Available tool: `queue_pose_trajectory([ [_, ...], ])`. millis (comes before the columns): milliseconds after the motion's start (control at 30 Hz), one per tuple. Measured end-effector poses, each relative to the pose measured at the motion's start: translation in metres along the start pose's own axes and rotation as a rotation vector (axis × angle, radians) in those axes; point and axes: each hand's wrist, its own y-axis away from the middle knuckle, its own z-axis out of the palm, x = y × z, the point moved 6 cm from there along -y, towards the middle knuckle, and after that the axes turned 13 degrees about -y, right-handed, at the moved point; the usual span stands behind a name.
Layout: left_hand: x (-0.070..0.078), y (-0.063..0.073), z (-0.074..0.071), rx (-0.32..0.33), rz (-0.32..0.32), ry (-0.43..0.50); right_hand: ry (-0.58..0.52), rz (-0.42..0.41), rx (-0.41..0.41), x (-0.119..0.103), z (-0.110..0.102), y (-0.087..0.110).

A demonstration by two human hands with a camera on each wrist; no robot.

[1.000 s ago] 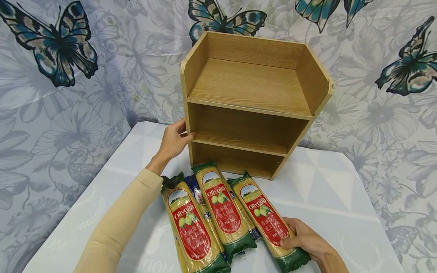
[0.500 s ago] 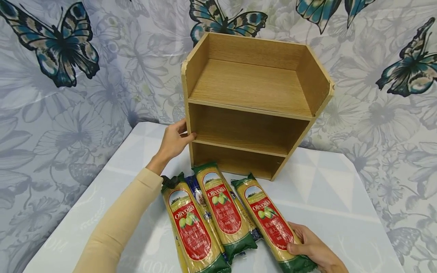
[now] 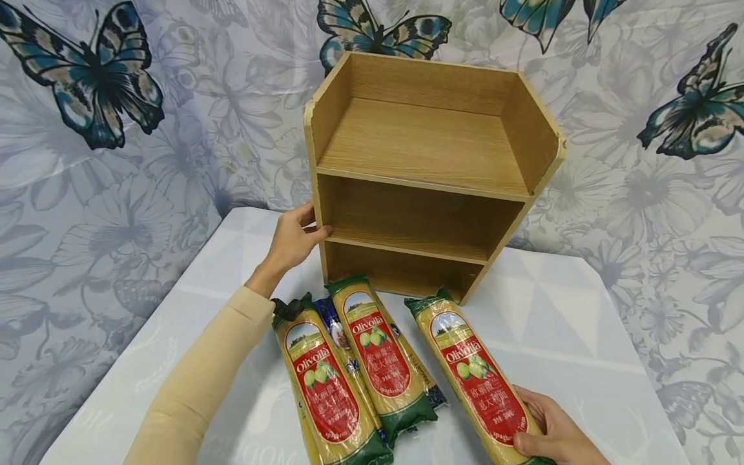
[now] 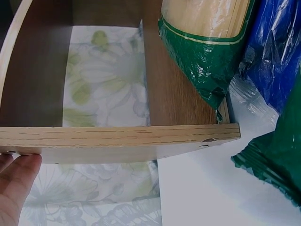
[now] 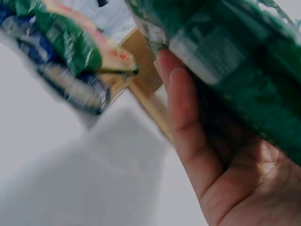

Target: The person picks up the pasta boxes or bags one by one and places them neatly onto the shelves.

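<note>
In the head view, the left side of the shelf (image 3: 424, 148) is gripped by the left hand (image 3: 293, 239), with the thumb laid over the front edge and the fingers set against the outer face. The lower part of the right packet (image 3: 476, 374) is held by the right hand (image 3: 555, 429), with the thumb pressed on top near the label and the fingers curled round the far side. The packet is tilted, its upper end pointed toward the shelf's lower right corner; whether the table (image 3: 558, 323) is touched by it cannot be told. To its left, the middle packet (image 3: 380, 345) and the left packet (image 3: 320, 381) are laid partly over blue wrappers (image 3: 332, 323), in front of the shelf. The wall is covered by a flowered cloth (image 3: 610, 200) printed with butterflies. In the left wrist view, the shelf is seen sideways, its outer face touched by fingertips at the lower left; a green packet end is shown before the lowest board. In the right wrist view, the held packet's green wrapping is supported by the fingers and palm, while the other packets are blurred at the upper left.
</note>
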Motion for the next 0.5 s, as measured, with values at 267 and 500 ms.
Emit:
queue_pose_trajectory([
  [267, 0.0, -0.001, 0.0, 0.009, -0.01, 0.001, -0.115, 0.028, 0.02, -0.021, 0.024, 0.02],
  [500, 0.0, 0.0, 0.001, 0.005, -0.014, -0.012, -0.106, -0.031, 0.021, -0.042, 0.047, 0.028],
])
